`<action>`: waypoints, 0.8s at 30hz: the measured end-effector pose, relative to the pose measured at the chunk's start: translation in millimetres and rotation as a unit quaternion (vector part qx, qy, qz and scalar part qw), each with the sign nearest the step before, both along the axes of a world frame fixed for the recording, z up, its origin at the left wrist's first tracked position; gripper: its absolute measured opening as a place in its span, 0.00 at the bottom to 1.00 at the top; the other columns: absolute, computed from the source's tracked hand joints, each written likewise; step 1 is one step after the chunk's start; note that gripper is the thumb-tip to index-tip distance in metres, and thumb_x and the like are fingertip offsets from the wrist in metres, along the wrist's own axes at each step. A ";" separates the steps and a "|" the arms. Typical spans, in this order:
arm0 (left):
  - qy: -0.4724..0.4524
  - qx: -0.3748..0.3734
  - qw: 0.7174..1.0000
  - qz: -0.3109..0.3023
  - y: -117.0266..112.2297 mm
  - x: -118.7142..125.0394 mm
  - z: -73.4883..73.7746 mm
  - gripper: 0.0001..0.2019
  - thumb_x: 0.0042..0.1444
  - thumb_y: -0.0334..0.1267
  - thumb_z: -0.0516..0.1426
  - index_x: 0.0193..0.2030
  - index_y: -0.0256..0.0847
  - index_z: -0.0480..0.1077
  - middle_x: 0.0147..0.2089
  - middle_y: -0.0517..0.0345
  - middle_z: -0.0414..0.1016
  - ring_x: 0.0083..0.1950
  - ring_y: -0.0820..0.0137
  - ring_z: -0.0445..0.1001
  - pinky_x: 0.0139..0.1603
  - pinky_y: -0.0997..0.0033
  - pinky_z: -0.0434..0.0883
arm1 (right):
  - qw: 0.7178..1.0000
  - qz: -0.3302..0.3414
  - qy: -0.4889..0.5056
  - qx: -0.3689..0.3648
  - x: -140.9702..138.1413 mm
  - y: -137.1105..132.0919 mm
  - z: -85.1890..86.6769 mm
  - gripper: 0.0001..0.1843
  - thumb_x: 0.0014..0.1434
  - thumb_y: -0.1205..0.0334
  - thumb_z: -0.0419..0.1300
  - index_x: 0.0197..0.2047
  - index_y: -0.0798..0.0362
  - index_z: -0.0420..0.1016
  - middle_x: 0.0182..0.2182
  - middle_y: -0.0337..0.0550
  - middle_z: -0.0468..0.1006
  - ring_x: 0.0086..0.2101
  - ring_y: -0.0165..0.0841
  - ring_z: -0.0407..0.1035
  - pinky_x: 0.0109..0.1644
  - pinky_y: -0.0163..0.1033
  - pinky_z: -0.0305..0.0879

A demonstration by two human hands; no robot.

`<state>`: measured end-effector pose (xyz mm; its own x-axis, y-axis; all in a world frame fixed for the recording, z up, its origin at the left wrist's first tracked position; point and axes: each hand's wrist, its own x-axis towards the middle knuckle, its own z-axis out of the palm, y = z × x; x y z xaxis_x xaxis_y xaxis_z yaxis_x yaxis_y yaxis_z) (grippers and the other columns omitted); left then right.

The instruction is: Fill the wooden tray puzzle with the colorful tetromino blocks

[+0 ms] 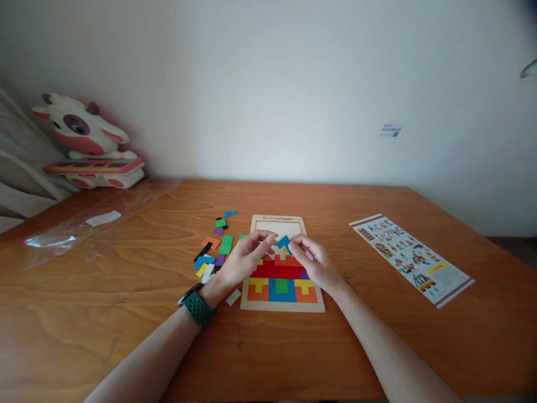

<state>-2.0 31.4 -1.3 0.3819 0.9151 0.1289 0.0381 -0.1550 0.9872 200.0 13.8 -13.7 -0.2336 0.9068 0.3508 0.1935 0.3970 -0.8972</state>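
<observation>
A blue L-shaped puzzle piece (283,242) is pinched between the fingers of my right hand (314,260), above the wooden puzzle board (247,305). Just left of that piece, my left hand (247,254) hovers with loosely bent fingers. It appears to hold nothing, though its palm side is partly hidden. Fitted pieces in red, orange, yellow, blue, green and purple fill the near part of the board, including a green piece (282,286) set within blue. Bare board (289,227) shows toward the far end. My hands cover part of the middle rows.
Several loose coloured pieces lie left of the board, among them a green one (226,244) and a white one (234,297). A printed pattern sheet (411,260) rests at right. Clear plastic packaging (79,235) and a cow-shaped toy keyboard (94,145) occupy the left side.
</observation>
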 end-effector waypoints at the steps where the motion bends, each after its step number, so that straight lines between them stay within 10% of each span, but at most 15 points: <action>1: -0.003 -0.009 1.000 -0.002 -0.2 0.8 0.1 0.20 0.61 0.54 0.57 0.47 0.38 0.74 0.36 0.55 0.76 0.37 0.70 0.75 0.39 0.72 0.73 | 0.999 0.017 0.013 -0.024 1.0 -0.4 1.1 0.13 0.67 0.51 0.55 0.38 0.50 0.73 0.30 0.39 0.71 0.32 0.32 0.66 0.35 0.37 0.63; 8: -0.015 -0.019 1.000 -0.008 -0.1 6.9 -5.4 0.20 0.53 0.54 0.63 0.41 0.36 0.76 0.36 0.53 0.79 0.35 0.69 0.76 0.37 0.71 0.73 | 0.998 0.065 0.003 -0.018 -2.2 -2.7 2.0 0.12 0.66 0.51 0.57 0.39 0.50 0.74 0.35 0.42 0.75 0.37 0.33 0.69 0.42 0.38 0.67; 15: -0.040 -0.072 0.990 0.112 20.8 -11.9 -10.3 0.23 0.53 0.59 0.62 0.38 0.38 0.70 0.35 0.55 0.78 0.35 0.70 0.77 0.35 0.73 0.73 | 0.991 -0.122 0.031 -0.048 23.2 16.5 -6.9 0.16 0.60 0.48 0.63 0.42 0.51 0.78 0.37 0.46 0.82 0.35 0.37 0.75 0.41 0.42 0.71; 24: 0.228 0.160 0.960 -0.012 7.5 -22.0 -2.8 0.16 0.69 0.49 0.47 0.44 0.41 0.70 0.36 0.56 0.77 0.35 0.69 0.75 0.36 0.72 0.70 | 0.986 -0.086 -0.142 0.000 16.4 23.6 -16.0 0.12 0.64 0.56 0.59 0.42 0.50 0.82 0.38 0.45 0.84 0.35 0.38 0.77 0.39 0.42 0.71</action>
